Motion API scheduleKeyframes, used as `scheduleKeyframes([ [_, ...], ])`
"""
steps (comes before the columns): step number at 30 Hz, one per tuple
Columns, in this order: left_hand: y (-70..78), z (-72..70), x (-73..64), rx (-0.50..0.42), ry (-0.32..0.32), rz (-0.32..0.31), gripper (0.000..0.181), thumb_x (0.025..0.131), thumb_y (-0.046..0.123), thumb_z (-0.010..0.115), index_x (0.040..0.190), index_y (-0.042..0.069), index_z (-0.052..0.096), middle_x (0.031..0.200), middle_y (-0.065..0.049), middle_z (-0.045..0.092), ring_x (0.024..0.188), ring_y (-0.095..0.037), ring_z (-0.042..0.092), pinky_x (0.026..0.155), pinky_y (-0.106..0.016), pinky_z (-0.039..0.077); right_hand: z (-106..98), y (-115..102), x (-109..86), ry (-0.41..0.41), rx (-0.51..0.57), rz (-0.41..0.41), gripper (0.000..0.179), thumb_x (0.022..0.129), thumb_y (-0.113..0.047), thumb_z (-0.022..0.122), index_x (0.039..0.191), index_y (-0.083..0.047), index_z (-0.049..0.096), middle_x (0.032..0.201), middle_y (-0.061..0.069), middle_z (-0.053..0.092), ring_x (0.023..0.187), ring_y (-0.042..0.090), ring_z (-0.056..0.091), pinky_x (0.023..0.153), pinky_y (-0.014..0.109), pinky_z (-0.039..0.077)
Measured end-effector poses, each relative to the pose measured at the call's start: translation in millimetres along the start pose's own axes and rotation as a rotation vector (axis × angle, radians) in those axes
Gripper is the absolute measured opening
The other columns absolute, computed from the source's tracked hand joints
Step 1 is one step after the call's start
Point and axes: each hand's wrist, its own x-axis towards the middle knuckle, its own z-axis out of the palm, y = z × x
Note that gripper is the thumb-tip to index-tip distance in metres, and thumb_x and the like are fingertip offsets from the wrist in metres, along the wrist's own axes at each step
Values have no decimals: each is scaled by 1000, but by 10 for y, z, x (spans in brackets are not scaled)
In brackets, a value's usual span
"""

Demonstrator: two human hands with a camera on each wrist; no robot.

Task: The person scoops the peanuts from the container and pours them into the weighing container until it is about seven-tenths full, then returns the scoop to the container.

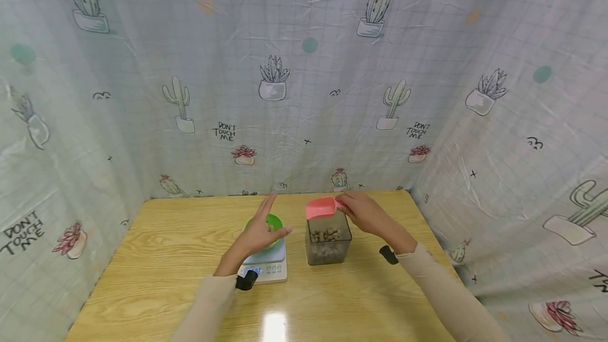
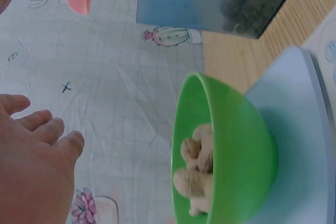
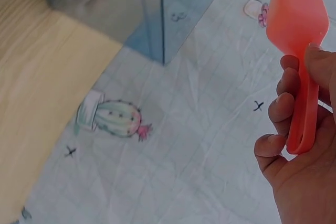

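Observation:
My right hand (image 1: 364,212) grips the handle of a pink scoop (image 1: 321,208), fingers wrapped round it in the right wrist view. The scoop is held above a clear, dark-tinted square container (image 1: 328,253) with what look like peanuts in their shells (image 1: 326,235) inside. My left hand (image 1: 258,234) hovers over a green bowl (image 1: 276,221), its fingers stretched out and holding nothing. Several shelled-looking tan pieces like the same peanuts (image 2: 193,182) lie in the bowl. Under the bowl is a kitchen scale (image 1: 280,269) with a lit display, its digits too small to read.
The wooden table (image 1: 190,257) carries the scale left of the container. A patterned curtain with cactus drawings (image 1: 294,131) hangs along the table's back and sides. A black wrist strap (image 1: 246,280) is on the left wrist, another (image 1: 389,255) on the right.

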Motion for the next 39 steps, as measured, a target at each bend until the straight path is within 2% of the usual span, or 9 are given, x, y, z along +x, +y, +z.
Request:
scheduleKeyframes([
  [4,68,92,44,-15,-23,-15,99,86,55,69,158,36,3,168,-4,3,151,-40,16,110,-68,28,-43,63,-52,10,-45,-35,18,99,-18,59,112,-8,67,98,4,67,86,19,64,75,35,54],
  [7,108,196,72,-37,-39,-12,99,86,51,70,158,38,3,168,-1,2,152,-38,14,111,-69,26,-62,88,-70,-1,-59,-52,17,98,-18,60,110,-8,68,95,4,66,82,18,63,72,34,53],
  [10,141,330,94,-33,-71,2,99,87,48,70,158,35,2,168,-3,2,151,-39,15,110,-68,29,-72,101,-86,-22,-88,-59,15,97,-17,62,108,-8,68,91,3,65,78,17,61,70,33,52],
  [14,159,509,118,1,-118,8,102,87,52,69,159,31,0,168,-3,1,150,-40,18,110,-64,33,-79,108,-98,-61,-158,-71,13,96,-19,63,106,-10,68,88,1,65,77,16,61,70,33,52],
  [21,88,703,199,-73,-140,23,111,81,65,68,160,28,0,168,-3,-4,151,-39,16,110,-60,36,-57,101,-87,-113,-292,-151,9,95,-20,65,101,-13,68,86,0,64,77,18,62,69,36,51],
  [25,20,787,250,-100,-143,18,117,76,70,68,159,29,-4,167,-8,-5,151,-40,16,110,-60,35,-8,101,-86,-161,-358,-175,11,95,-23,66,101,-14,68,87,-1,64,79,17,62,70,37,51],
  [27,-18,828,271,-105,-151,11,120,75,71,69,159,29,-6,167,-9,-6,151,-39,15,111,-60,35,24,103,-86,-180,-391,-193,13,94,-24,67,102,-15,68,89,-1,65,82,17,63,72,37,52],
  [34,-103,920,318,-128,-176,-35,122,75,65,74,158,32,-8,167,-4,-7,152,-35,13,113,-59,33,79,88,-56,-194,-499,-259,19,89,-26,73,104,-16,68,94,-2,66,88,16,63,73,35,52],
  [39,-133,957,336,-126,-180,-75,122,73,65,76,159,32,-4,167,-6,-2,150,-37,20,112,-58,35,103,42,6,-239,-578,-277,18,89,-22,72,107,-17,69,98,-3,67,89,15,62,74,33,51],
])
